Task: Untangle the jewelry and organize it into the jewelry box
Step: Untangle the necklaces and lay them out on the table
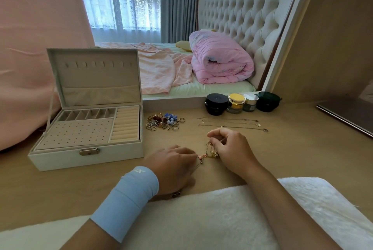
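A small tangle of gold chains with pink beads point(207, 154) lies on the wooden desk between my hands. My right hand point(230, 149) pinches the tangle's upper end with its fingertips. My left hand point(173, 167), with a light blue wristband, rests palm down and holds the tangle's lower left end. The white jewelry box point(86, 157) stands open at the left, its ring rolls, earring holes and small compartments bare. Beyond my hands lie a pile of rings, heart charms and blue beaded pieces point(163, 122) and three straightened thin chains point(232, 124).
Several cosmetic jars point(236, 103) stand against a large mirror point(201, 28) at the desk's back, which reflects a bed. A white fluffy cushion point(222, 219) lies under my forearms at the near edge. A small ring-like piece point(175, 195) sits by my left wrist.
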{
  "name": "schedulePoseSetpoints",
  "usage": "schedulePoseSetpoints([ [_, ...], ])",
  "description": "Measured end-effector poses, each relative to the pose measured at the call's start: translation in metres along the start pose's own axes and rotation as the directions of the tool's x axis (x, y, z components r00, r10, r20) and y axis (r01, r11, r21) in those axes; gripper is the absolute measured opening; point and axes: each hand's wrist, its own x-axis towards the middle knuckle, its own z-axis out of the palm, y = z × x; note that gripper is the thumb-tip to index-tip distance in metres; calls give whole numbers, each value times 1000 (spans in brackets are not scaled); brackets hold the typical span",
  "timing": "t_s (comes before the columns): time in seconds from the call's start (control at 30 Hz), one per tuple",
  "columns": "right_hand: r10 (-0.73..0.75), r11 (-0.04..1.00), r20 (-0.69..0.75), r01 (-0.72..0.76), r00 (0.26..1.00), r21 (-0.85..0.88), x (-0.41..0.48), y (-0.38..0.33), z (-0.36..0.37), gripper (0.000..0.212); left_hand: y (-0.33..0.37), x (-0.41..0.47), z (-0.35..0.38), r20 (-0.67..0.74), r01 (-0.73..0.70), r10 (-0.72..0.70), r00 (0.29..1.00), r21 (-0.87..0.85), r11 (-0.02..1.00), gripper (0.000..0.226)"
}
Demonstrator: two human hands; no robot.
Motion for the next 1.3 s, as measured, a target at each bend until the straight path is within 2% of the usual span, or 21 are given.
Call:
schedulePoseSetpoints([
  [0.1,3,999,-39,-5,999,-49,-1,1,-1,14,-4,1,-1,40,3,-6,999,69,998,62],
  [0.23,-6,987,-106,-12,994,-163,2,6,-4,16,-16,-3,-6,80,73,-81,994,96,993,71],
  [0.43,-7,910,-100,-35,995,-413,2,7,-8,22,-20,-8,-13,113,184,-203,973,163,969,78],
  [0.5,-47,883,-44,21,998,-468,2,5,-9,26,-17,-9,-15,106,214,-235,966,175,961,81],
  [0.63,-172,888,202,241,964,-392,-1,-7,1,29,-5,-4,-13,20,157,-159,987,88,984,61],
  [0.73,-204,862,275,305,940,-405,-1,-10,6,23,-3,-1,-7,-3,114,-114,994,37,993,49],
  [0.93,-162,851,235,256,958,-459,2,-7,6,19,-9,-3,-10,19,144,-147,989,98,985,49],
  [1.07,-117,922,134,158,984,-354,3,-2,4,13,-11,-4,-12,24,228,-233,972,130,965,45],
  [1.17,-90,958,159,129,983,-256,3,-2,3,11,-12,-4,-14,6,304,-310,951,169,938,42],
  [1.3,-66,978,140,92,988,-188,5,5,-2,15,-2,6,-12,-110,260,-251,962,74,963,35],
])
